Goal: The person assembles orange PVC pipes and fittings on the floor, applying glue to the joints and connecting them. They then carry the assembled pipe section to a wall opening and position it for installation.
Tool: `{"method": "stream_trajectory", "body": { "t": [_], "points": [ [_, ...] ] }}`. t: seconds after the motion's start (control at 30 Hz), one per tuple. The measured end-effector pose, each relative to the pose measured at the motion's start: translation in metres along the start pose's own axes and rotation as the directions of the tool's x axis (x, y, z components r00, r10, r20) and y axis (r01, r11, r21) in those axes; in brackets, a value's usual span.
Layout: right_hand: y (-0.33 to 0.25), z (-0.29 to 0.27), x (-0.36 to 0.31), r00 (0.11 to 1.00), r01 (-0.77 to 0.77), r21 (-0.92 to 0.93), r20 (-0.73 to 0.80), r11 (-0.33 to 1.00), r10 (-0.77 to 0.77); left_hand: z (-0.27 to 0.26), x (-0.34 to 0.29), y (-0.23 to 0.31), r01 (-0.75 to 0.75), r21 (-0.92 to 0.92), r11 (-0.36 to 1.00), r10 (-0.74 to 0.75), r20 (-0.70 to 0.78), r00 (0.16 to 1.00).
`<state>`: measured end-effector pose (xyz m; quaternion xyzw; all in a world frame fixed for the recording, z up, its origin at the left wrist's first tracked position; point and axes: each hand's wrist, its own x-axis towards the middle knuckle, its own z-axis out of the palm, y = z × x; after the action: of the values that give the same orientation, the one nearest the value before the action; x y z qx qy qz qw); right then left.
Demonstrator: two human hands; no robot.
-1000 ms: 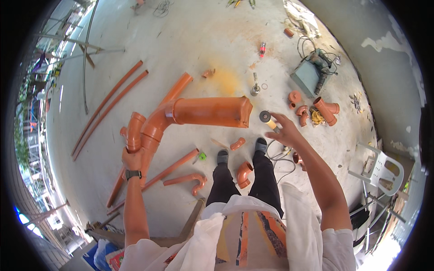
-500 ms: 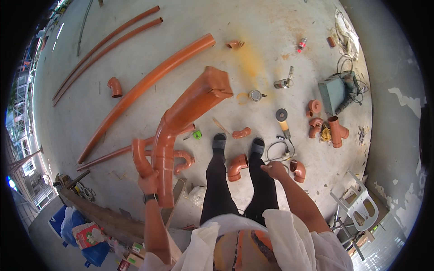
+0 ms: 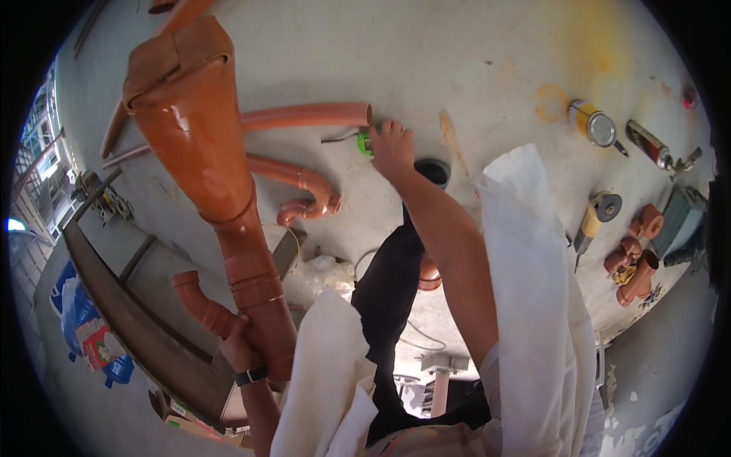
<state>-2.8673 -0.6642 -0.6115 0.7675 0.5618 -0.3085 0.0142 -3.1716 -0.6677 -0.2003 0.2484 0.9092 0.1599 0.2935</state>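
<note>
My left hand [image 3: 240, 346] is closed around the lower part of a large orange-brown plastic pipe assembly [image 3: 202, 141], where a short elbow branch [image 3: 202, 305] leaves it. The assembly is tilted up and to the left, and its wide far end is shaped into folded, squarish flaps. My right hand [image 3: 392, 151] reaches down to the floor, its fingers curled against a green tape measure [image 3: 365, 143]. The hand partly covers the tape measure. Beside it is the open end of an orange-brown pipe [image 3: 320, 115] lying on the floor.
A curved trap pipe [image 3: 316, 190] lies between the assembly and my leg. To the right are a yellow-labelled can [image 3: 591, 122], a spray can [image 3: 649, 145], an angle grinder [image 3: 596, 221] and several pipe fittings [image 3: 638, 278]. A long brown beam [image 3: 137, 327] runs along the left.
I have bent lower. My right hand has moved from beside my right knee to the tape measure on the floor. The left hand still grips the pipe assembly, which now appears farther left.
</note>
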Motion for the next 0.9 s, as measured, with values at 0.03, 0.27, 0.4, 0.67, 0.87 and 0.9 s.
{"method": "stream_trajectory", "body": {
  "t": [0.03, 0.27, 0.4, 0.67, 0.87, 0.9],
  "points": [
    [-0.002, 0.008, 0.005, 0.999, 0.041, 0.002, -0.023, 0.999, -0.041, 0.0, -0.004, -0.005, 0.005, 0.04, 0.999, -0.003, -0.032, 0.999],
    [0.065, -0.037, -0.064, 0.999, 0.037, 0.247, 0.023, 0.968, -0.044, 0.014, -0.042, -0.013, 0.055, 0.04, 0.998, -0.059, 0.106, 0.993],
    [0.155, -0.118, -0.178, 0.998, -0.067, 0.23, 0.019, 0.971, 0.064, 0.02, -0.071, 0.011, -0.01, -0.032, 0.999, 0.016, 0.185, 0.983],
    [0.257, -0.316, -0.49, 0.916, -0.325, -0.029, 0.24, 0.945, 0.322, 0.014, -0.152, 0.131, -0.382, -0.041, 0.923, 0.371, 0.355, 0.858],
    [0.185, -0.356, -0.724, 0.723, -0.572, 0.062, 0.51, 0.818, 0.467, 0.013, -0.202, 0.232, -0.675, 0.173, 0.718, 0.545, 0.463, 0.699],
    [0.163, -0.34, -0.751, 0.706, -0.638, 0.136, 0.497, 0.758, 0.505, 0.012, -0.209, 0.25, -0.717, 0.25, 0.65, 0.532, 0.524, 0.665]
  ]
}}
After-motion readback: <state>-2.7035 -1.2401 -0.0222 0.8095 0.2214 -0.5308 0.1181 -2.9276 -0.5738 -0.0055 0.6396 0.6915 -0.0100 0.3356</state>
